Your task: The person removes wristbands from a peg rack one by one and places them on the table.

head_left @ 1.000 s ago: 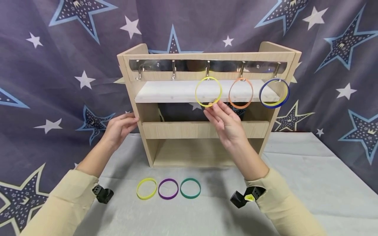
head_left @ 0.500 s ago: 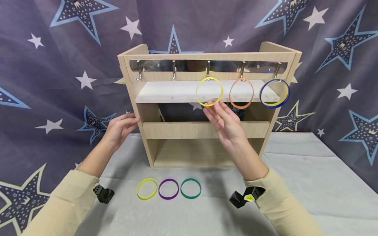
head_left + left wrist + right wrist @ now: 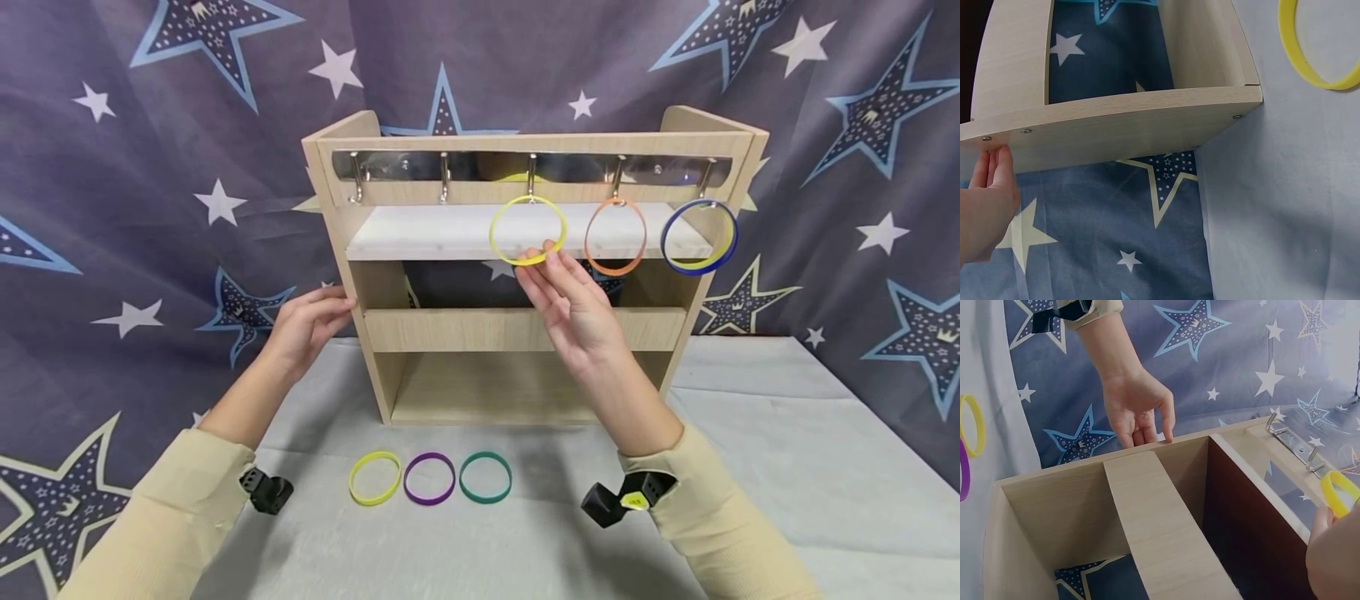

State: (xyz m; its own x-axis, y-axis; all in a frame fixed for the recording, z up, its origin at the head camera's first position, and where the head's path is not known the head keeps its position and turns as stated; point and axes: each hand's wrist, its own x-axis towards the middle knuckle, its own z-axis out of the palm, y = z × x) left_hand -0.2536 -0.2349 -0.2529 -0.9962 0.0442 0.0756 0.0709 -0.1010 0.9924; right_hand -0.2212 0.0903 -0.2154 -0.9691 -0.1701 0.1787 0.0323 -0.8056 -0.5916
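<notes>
Rack: wooden unit, upright, open front toward the person; metal strip along its upper front, five hooks
Held band: yellow ring, in front of the rack at its middle hook; a ring, so no long axis; plane near upright, face roughly toward the person; top rim lines up with the hook tip in the head view; seated on it or just in front, can't tell from here
Right hand: thumb and fingertips pinch the held band at its lower right rim; band lies up and left of this hand, middle hook above that; clearly the nearer hand
Left hand: fingers nearly straight, tips resting on the rack's outer left side around mid-height; holds nothing; held band is well apart, up and to its right
Hung bands: orange on the hook just right of the rack's middle one; blue and a second yellow together on the rack's rightmost hook
Table: pale grey cloth, slightly creased; in front of the rack, left of its centre, a flat row: yellow ring, purple, green; none touching
Room: dark star-print curtain behind the rack and out past both its sides; pale sleeves in front of it
</notes>
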